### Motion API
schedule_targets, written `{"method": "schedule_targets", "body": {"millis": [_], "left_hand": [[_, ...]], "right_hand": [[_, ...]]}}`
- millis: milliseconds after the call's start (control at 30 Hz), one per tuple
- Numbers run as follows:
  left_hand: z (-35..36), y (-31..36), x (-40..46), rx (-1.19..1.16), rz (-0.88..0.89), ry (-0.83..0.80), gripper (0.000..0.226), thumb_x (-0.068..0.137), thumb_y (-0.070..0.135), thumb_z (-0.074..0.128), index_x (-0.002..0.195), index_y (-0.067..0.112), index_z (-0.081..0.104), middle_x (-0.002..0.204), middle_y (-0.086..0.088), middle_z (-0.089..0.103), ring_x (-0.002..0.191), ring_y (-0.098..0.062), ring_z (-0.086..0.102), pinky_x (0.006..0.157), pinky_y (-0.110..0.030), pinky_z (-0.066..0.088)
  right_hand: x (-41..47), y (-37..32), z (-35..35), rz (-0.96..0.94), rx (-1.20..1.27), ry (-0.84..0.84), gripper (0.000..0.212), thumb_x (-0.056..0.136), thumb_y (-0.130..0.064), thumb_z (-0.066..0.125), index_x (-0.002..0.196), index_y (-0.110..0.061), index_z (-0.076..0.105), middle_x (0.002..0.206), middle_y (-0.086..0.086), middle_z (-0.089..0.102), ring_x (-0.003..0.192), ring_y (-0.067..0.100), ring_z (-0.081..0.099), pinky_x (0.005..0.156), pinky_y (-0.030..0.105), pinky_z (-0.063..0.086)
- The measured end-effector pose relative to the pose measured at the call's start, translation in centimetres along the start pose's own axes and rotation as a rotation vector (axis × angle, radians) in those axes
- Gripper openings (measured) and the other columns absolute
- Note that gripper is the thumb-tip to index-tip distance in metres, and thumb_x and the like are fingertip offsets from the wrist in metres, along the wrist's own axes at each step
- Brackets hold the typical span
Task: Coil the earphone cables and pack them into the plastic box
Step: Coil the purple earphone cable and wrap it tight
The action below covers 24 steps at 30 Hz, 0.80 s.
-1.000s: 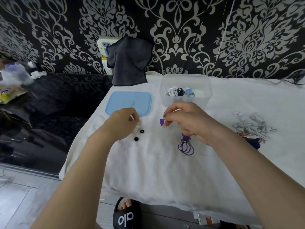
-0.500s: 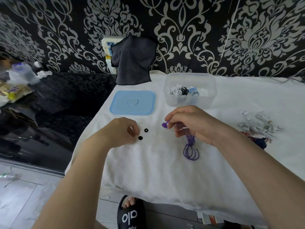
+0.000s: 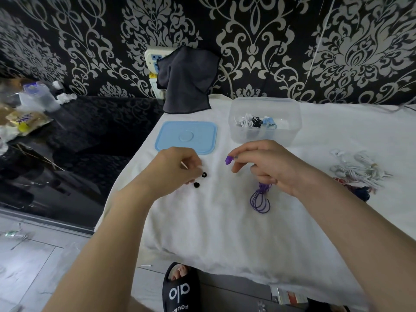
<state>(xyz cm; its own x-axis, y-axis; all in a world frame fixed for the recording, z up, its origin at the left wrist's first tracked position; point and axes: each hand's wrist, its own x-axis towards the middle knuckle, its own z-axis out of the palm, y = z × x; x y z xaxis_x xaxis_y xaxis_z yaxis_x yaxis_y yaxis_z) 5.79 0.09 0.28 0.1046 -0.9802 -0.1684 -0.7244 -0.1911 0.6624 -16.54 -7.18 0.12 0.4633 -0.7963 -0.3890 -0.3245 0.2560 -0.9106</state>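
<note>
Our right hand (image 3: 267, 165) pinches the purple earphone (image 3: 260, 198) (coil dangling); our left hand (image 3: 177, 167) pinches a thin stick (image 3: 184, 165).

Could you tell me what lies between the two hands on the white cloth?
In the head view, only bare white cloth separates the left hand from the right hand.

The right hand (image 3: 267, 164) covered the top of the purple earphone coil (image 3: 260, 199). Contents of the plastic box (image 3: 264, 119) were too small to separate. Upper-left clutter (image 3: 29, 109) was blurred.
</note>
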Motion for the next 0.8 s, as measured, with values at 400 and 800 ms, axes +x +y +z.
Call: {"method": "schedule_targets", "body": {"millis": [400,800], "left_hand": [[6.3,1.9,2.1,0.191,0.179,-0.159,0.013,0.084,0.018,0.07,0.079,0.026,0.061,0.079,0.007,0.064,0.059,-0.002,0.052,0.059,-0.02,0.044],[6.3,2.1,2.3,0.099,0.165,-0.114,0.019,0.083,0.018,0.075,0.075,0.022,0.058,0.077,0.007,0.063,0.056,-0.001,0.052,0.057,-0.016,0.045]], "right_hand": [[0.9,2.9,-0.4,0.015,-0.666,0.162,0.008,0.083,-0.02,0.065,0.086,-0.024,0.071,0.081,-0.005,0.074,0.06,0.012,0.058,0.047,0.02,0.038],[0.6,2.6,-0.9,-0.084,-0.709,0.117,0.024,0.09,-0.013,0.058,0.096,-0.028,0.076,0.078,-0.017,0.056,0.065,0.004,0.051,0.052,0.017,0.037]]}}
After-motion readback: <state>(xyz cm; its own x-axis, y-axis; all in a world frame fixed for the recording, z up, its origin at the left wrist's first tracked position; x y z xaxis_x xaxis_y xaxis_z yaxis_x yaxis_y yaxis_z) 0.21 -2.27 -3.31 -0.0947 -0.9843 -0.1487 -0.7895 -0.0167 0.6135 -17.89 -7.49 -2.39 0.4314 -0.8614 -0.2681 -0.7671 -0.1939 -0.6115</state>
